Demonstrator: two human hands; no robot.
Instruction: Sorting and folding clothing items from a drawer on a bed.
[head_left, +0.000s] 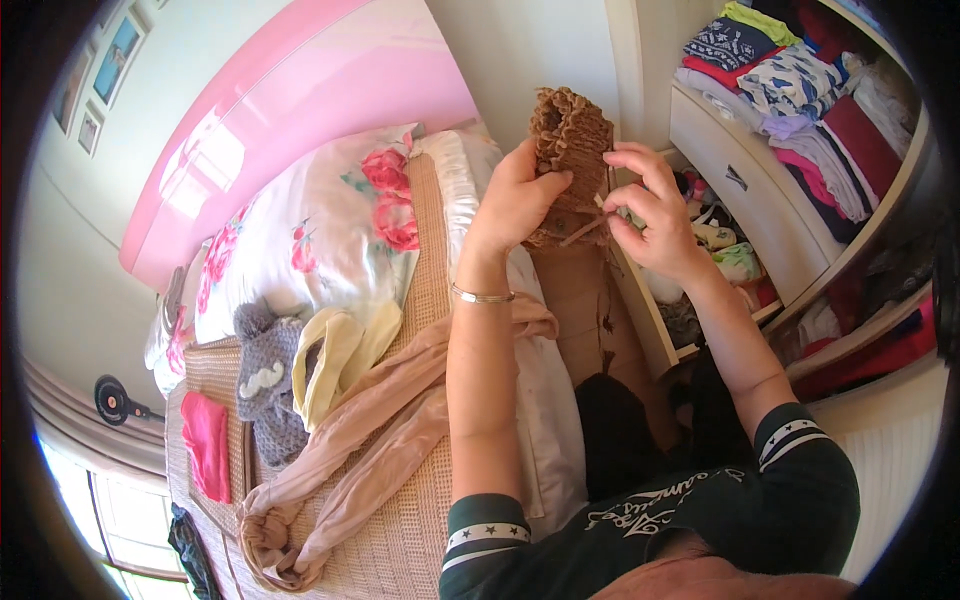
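My left hand (517, 195) grips a bundled brown knitted piece (581, 139) with a ruffled edge, its thumb pressed across the front. The piece is held up over the floor between the bed and an open drawer. At its lower right side, my right hand (652, 217) pinches the end of a thin brown strip (583, 231) between thumb and fingers. What kind of garment the bundle is, I cannot tell. Below my left forearm, a long beige-pink scarf (375, 386) lies loosely looped across the woven mat (375, 517) on the bed.
On the bed lie a grey knitted pompom hat (274, 397), a cream cloth (337, 360), a folded pink cloth (206, 446) and a floral pillow (315, 232). To the right, an open drawer (637, 307) holds small textiles, beneath wardrobe shelves of folded clothes (795, 82).
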